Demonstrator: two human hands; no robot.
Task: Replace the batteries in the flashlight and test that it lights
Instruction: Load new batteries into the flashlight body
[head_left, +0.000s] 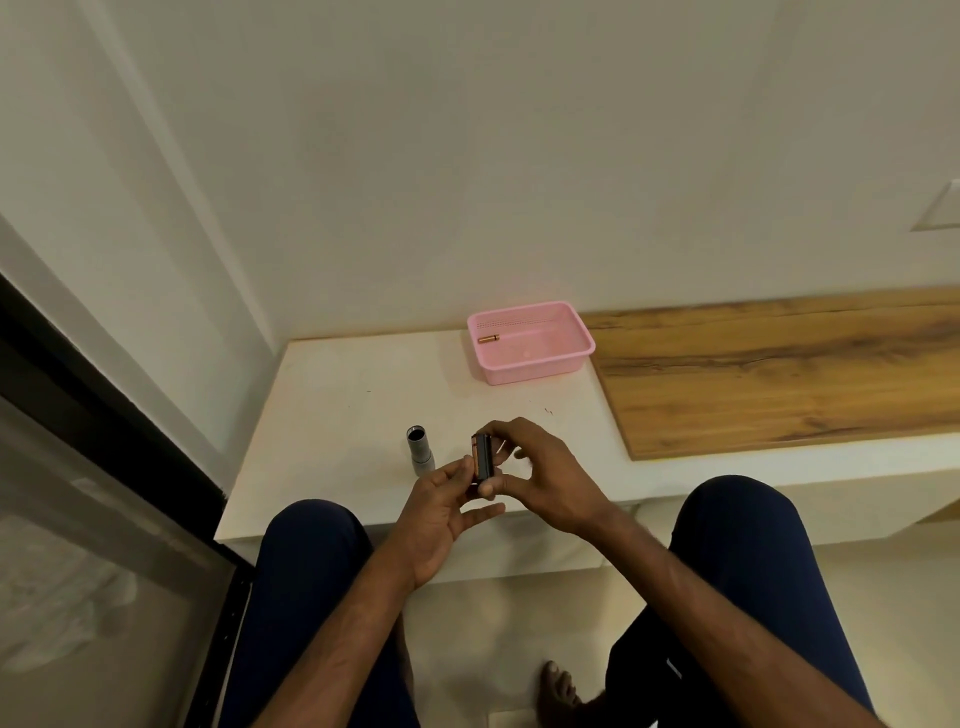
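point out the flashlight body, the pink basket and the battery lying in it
flashlight body (419, 448): head view, on the middle of its grey barrel.
pink basket (540, 366): head view, on its near wall.
battery (488, 339): head view, on the middle of its copper-coloured casing.

Both hands, left hand (441, 512) and right hand (540, 467), pinch a black battery holder (482, 458) above the white ledge (332, 415), beside the upright grey flashlight body (420, 450).

Single head-worn wide-angle view. Looking forward and steeply down past both knees (311, 545) onto near edge of white worktop (332, 395), close in; wall (467, 156) filling upper half.
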